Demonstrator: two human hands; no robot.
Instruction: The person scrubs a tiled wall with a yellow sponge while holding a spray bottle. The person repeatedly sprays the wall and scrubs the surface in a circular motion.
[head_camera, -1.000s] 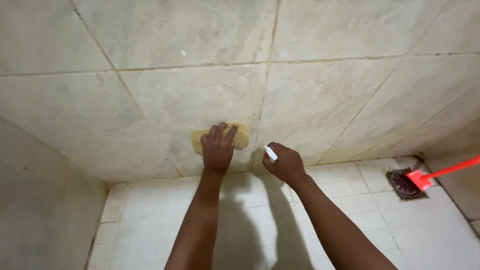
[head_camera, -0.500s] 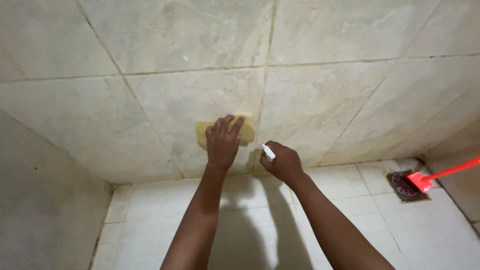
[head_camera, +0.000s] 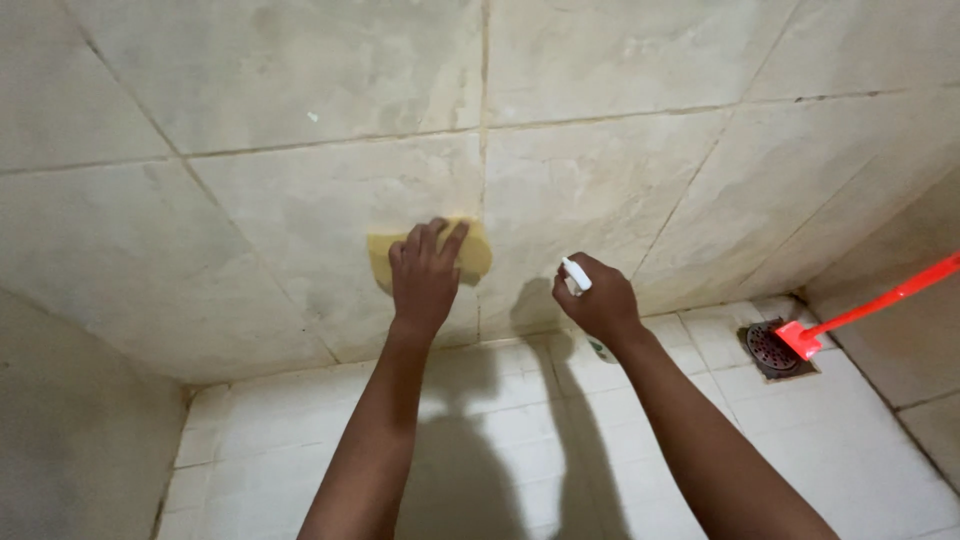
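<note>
beige tiled wall (head_camera: 620, 190); left hand (head_camera: 425, 280) flat on soft yellow cloth (head_camera: 475, 255), likely light, limp; right hand (head_camera: 600, 300) closed around white spray bottle (head_camera: 576, 274).

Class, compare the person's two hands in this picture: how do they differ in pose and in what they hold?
The left hand lies flat with fingers spread, pressing a yellow sponge against the wall tile; the right hand is curled in a fist around a white spray nozzle. The left hand touches the wall; whether the right hand touches it is unclear. Both hands are bare and raised toward the wall.
</note>
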